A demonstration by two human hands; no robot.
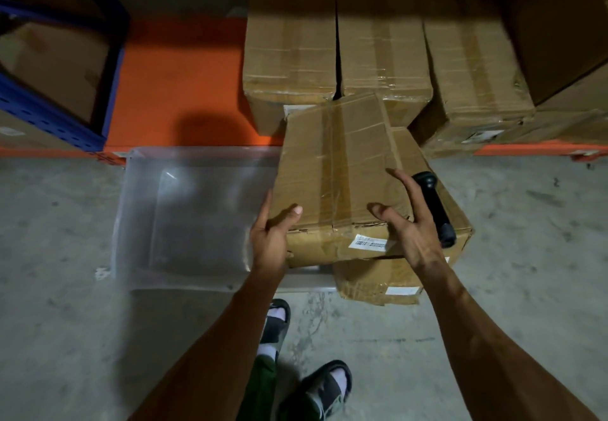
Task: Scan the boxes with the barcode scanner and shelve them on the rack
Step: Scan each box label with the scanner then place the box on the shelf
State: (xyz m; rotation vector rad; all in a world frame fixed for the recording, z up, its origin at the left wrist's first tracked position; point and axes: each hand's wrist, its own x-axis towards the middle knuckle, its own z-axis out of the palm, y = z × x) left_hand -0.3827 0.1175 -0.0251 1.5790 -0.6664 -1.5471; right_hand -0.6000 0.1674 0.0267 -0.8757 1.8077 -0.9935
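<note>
A taped cardboard box [342, 170] with a white barcode label [370, 243] on its near side is held tilted over the rack's front edge. My left hand [273, 233] grips its near left corner, thumb on top. My right hand [408, 220] rests on the box's top right with index finger and thumb spread. The black barcode scanner [436, 210] lies along that hand's outer side, apparently held by fingers I cannot see. Three similar boxes [289, 58] stand side by side on the orange shelf [177, 81].
A clear plastic bin [190, 216] sits on the concrete floor under the held box. Another labelled box [371, 280] lies at the bin's right end. A blue rack upright [49, 114] stands at left. My sandalled feet [325, 387] are below.
</note>
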